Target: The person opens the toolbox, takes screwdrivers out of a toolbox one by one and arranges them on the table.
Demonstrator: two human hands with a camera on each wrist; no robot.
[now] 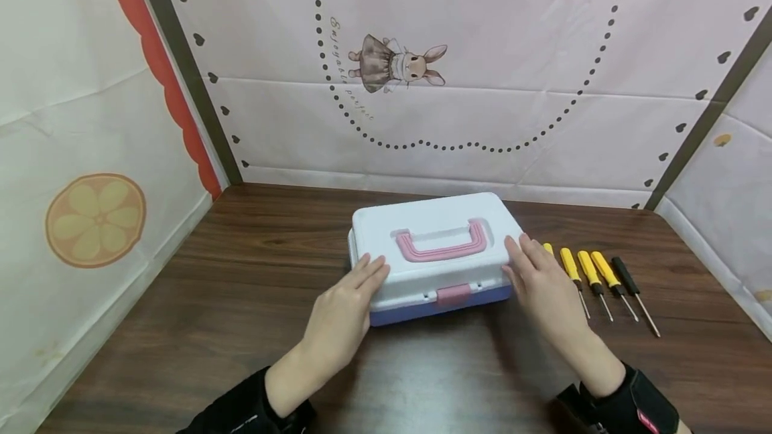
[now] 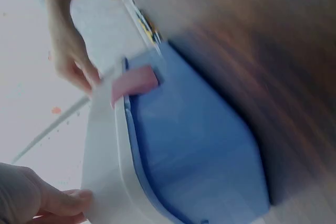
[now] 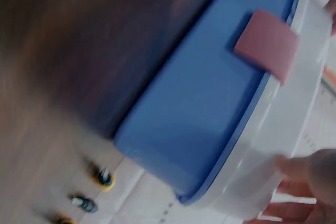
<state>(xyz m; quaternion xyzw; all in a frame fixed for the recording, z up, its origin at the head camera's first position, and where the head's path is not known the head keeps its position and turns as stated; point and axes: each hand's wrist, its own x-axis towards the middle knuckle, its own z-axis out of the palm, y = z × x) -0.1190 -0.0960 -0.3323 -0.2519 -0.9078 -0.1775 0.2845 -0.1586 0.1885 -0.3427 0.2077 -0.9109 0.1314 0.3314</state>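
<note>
A plastic toolbox with a white lid (image 1: 431,216) and a blue base (image 3: 194,103) stands on the table, its lid down. On top lies a pink handle (image 1: 443,250), and a pink latch (image 1: 454,295) sits at the front, lapping over the seam in both wrist views. My left hand (image 1: 338,310) touches the lid's front left corner with nearly straight fingers. Against the lid's right side rests my right hand (image 1: 549,290), its fingers extended. The far ends of the box are partly hidden by the hands.
To the right, several yellow-handled screwdrivers (image 1: 590,268) and a black-handled screwdriver (image 1: 624,274) lie in a row, one partly behind my right hand. A printed white cloth wall (image 1: 482,112) rises behind the brown wooden table (image 1: 271,240), with more cloth at both sides.
</note>
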